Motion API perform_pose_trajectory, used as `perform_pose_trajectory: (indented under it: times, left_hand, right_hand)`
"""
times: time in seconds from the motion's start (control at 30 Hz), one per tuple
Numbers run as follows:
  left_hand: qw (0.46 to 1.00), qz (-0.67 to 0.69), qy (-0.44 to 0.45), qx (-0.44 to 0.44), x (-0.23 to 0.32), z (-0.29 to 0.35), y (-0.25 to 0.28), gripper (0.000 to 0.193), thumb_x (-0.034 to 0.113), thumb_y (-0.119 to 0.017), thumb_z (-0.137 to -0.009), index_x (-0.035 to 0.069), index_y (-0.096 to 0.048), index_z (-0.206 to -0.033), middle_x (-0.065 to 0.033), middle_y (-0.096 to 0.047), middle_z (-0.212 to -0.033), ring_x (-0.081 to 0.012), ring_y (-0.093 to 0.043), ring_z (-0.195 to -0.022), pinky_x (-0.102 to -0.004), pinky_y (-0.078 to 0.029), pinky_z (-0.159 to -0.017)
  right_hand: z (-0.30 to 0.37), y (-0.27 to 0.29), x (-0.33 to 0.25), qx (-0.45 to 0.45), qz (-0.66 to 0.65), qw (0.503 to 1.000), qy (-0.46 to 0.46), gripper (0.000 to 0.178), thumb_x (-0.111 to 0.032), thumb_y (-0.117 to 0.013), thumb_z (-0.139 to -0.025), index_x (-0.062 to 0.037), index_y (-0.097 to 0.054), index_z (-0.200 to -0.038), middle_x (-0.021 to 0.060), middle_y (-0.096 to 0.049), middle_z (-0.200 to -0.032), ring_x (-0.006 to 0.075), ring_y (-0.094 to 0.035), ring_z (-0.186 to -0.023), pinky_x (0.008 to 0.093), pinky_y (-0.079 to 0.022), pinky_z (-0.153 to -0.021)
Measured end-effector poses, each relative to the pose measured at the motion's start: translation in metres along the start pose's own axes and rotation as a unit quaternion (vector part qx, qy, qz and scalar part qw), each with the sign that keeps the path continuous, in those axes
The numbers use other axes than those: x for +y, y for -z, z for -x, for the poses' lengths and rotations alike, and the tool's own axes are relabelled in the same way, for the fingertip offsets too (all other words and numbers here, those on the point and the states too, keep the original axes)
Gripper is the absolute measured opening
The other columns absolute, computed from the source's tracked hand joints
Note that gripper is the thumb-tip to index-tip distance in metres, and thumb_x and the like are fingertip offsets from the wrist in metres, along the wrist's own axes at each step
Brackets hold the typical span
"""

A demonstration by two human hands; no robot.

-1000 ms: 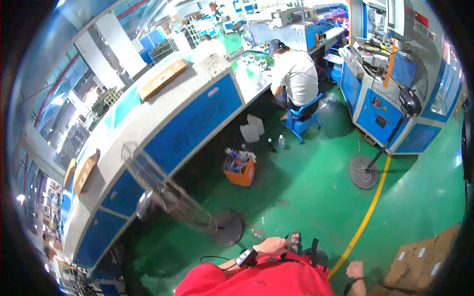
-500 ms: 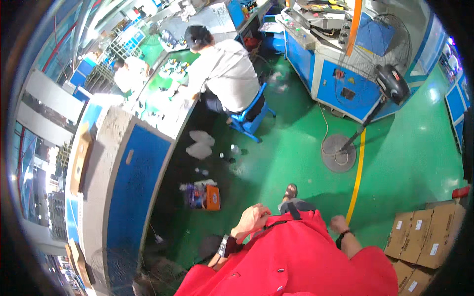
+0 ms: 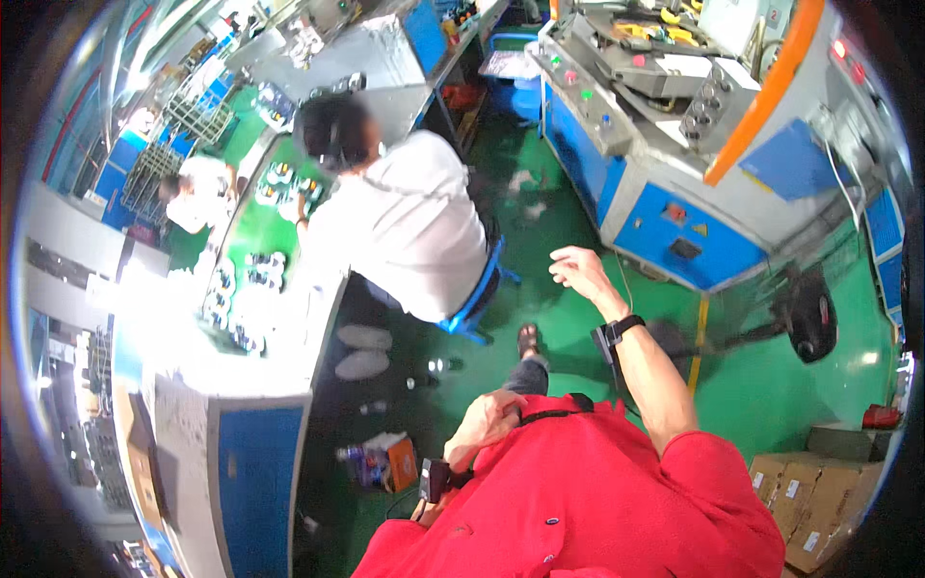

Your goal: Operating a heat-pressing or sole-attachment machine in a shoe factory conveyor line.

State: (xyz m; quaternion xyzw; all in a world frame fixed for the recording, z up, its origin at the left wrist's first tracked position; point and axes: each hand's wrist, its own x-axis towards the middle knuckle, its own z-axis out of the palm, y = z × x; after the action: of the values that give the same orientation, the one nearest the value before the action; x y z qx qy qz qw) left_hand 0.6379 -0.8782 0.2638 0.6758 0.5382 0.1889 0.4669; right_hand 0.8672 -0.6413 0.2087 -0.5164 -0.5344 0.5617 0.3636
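Observation:
My left hand (image 3: 485,422) is at my waist, fingers curled in by a black strap (image 3: 549,412) at the hem of my red shirt. What those fingers hold, if anything, is hidden. My right hand (image 3: 581,273) is stretched out ahead over the green floor, its fingers loosely bent and apart with nothing seen in them. A black device (image 3: 617,334) is strapped on the right wrist and another black device (image 3: 436,479) on the left. Nearest to my right hand is the blue-fronted machine cabinet (image 3: 665,236).
A seated person (image 3: 409,226) in white works at the bench on the left, on a blue chair (image 3: 470,323). A dark pedestal fan (image 3: 811,313) stands at right. Cardboard boxes (image 3: 819,491) are stacked lower right. An orange-and-purple carton (image 3: 395,460) and pale slippers (image 3: 363,352) lie by the bench.
My right hand has swung forward and up from beside my hip. The left stays at the waist. My view has moved closer to the seated person and the machine; the fan has shifted toward the right.

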Motion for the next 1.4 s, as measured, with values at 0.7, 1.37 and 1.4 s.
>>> perform_pose_trajectory:
  times: [0.7, 1.37, 1.4]
  left_hand:
    - [0.998, -0.024, -0.061, 0.013, 0.053, -0.531, 0.208, 0.032, 0.017, -0.065, -0.087, 0.001, -0.062, -0.114, -0.0158, -0.064, -0.111, -0.0262, -0.068, -0.090, -0.0358, -0.053, -0.078]
    - [0.878, -0.316, 0.002, 0.361, 0.019, -0.840, 0.694, 0.070, 0.031, -0.075, -0.079, -0.007, -0.048, -0.132, -0.0277, -0.051, -0.133, -0.0384, -0.048, -0.126, -0.0402, -0.036, -0.107]
    - [0.879, -0.316, 0.008, 0.357, 0.013, -0.862, 0.713, 0.079, 0.034, -0.077, -0.078, -0.006, -0.043, -0.136, -0.0281, -0.048, -0.137, -0.0395, -0.045, -0.128, -0.0421, -0.034, -0.108]
  right_hand:
    - [-0.312, 0.216, -0.127, 0.199, -0.004, 0.975, -0.099, 0.024, -0.013, -0.065, -0.085, -0.0011, -0.057, -0.066, 0.0033, -0.056, -0.055, 0.0088, -0.051, -0.047, 0.0235, -0.039, -0.045]
    - [-0.550, 0.203, -0.173, 0.166, -0.141, 0.961, -0.168, 0.020, -0.010, -0.066, -0.086, -0.0020, -0.060, -0.069, 0.0026, -0.062, -0.065, 0.0071, -0.058, -0.060, 0.0220, -0.048, -0.055]
    - [-0.577, 0.197, -0.177, 0.162, -0.115, 0.964, -0.177, 0.020, -0.010, -0.065, -0.086, -0.0019, -0.060, -0.069, 0.0024, -0.062, -0.065, 0.0068, -0.058, -0.060, 0.0217, -0.048, -0.056]
